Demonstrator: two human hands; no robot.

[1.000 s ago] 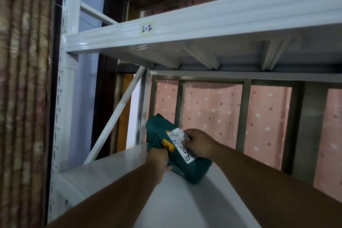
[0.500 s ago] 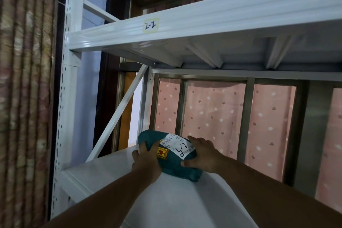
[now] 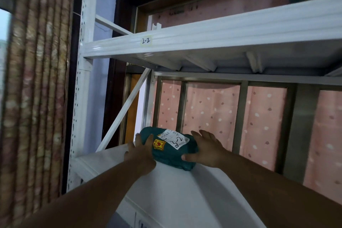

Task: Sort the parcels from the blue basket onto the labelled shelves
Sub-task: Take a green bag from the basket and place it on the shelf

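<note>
A teal soft parcel (image 3: pixel 172 155) with a white address label and a red-yellow sticker lies on the white shelf board (image 3: pixel 177 190), near its back left. My left hand (image 3: pixel 141 153) grips its left end, fingers over the top. My right hand (image 3: pixel 205 149) presses against its right end, thumb under the front edge. The label shows a handwritten number. Above, the upper shelf beam (image 3: pixel 222 33) carries a yellow tag reading 2-2 (image 3: pixel 146 41). The blue basket is out of view.
A white perforated upright (image 3: pixel 81 98) and a diagonal brace (image 3: pixel 124 113) frame the shelf's left side. Behind the shelf are metal window bars and a pink dotted curtain (image 3: pixel 211 113). A brown patterned curtain (image 3: pixel 37 89) hangs at far left.
The parcel has gone from tilted and lifted to lying flat on the shelf, further back. Both hands moved with it and now sit at its two ends.
</note>
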